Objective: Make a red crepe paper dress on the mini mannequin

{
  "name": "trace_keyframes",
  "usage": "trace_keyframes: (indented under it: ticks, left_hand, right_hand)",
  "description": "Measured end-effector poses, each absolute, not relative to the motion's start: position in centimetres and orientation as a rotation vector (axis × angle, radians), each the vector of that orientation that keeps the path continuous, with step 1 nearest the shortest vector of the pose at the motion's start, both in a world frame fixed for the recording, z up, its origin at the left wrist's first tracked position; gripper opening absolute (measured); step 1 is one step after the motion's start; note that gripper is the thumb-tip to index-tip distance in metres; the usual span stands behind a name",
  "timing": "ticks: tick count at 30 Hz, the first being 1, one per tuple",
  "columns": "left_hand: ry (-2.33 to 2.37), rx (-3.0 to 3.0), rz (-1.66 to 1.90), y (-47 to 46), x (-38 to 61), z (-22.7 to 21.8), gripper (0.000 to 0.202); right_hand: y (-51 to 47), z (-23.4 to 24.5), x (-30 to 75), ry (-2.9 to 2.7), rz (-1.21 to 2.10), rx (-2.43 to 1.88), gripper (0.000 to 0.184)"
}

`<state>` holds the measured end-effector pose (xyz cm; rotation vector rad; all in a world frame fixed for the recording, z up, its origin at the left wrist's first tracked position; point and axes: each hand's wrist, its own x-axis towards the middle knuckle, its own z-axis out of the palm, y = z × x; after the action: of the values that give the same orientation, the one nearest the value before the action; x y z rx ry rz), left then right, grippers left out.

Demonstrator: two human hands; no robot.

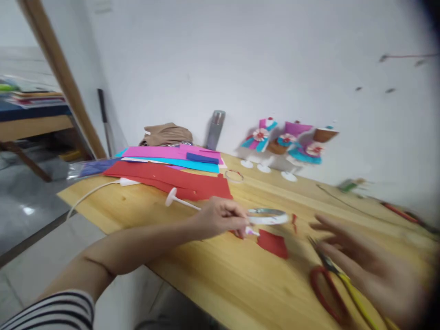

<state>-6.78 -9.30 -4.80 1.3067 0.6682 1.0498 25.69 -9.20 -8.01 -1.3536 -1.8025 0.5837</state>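
Observation:
My left hand (pixel 220 216) is closed around a thin white stick with a round, flat base (pixel 171 197) that points left; a small white and pink tip (pixel 252 231) shows past my fingers. Just beyond those fingers is a white roll of tape (pixel 270 216), blurred. A red scrap (pixel 273 244) lies on the table in front of the hand. My right hand (pixel 367 270), smeared by motion, has its fingers apart. It is over or beside scissors (pixel 330 286) with one red and one yellow handle; whether it touches them I cannot tell.
Red sheets (pixel 172 178) and pink and blue sheets (pixel 147 153) lie on the wooden table (pixel 206 261). Behind are brown cloth (pixel 168 134), a grey bottle (pixel 216 130) and several small dress figures on white stands (pixel 288 142). A white cable (pixel 92 195) hangs over the left edge.

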Motion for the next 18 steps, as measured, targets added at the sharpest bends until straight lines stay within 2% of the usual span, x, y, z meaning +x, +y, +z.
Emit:
trace_keyframes:
  ticks: [4,7,10,13,18]
  left_hand:
    - [0.635,1.297,0.959,-8.4,-7.0,-4.5,0.036]
    - [0.575,1.311,0.918,-7.7,-7.0,-4.6,0.033]
    - [0.566,1.294,0.875,-7.0,-6.9,-4.4,0.032]
    - [0.666,1.258,0.863,-5.9,-6.9,-3.5,0.033]
    - [0.974,1.157,1.024,-3.8,-6.9,-2.0,0.022]
  right_hand:
    - [-7.5,-3.8,21.7,-1.843,1.028,-1.114,0.056]
    - [-6.8,-2.7,20.3,-1.923,1.183,-1.019,0.033]
    - [-6.6,-2.0,20.7,-1.956,1.293,-0.989,0.027]
    - [-5.9,-1.5,22.1,-1.986,1.262,-0.995,0.026]
    - [-3.2,-3.2,23.4,-2.033,0.886,-1.166,0.021]
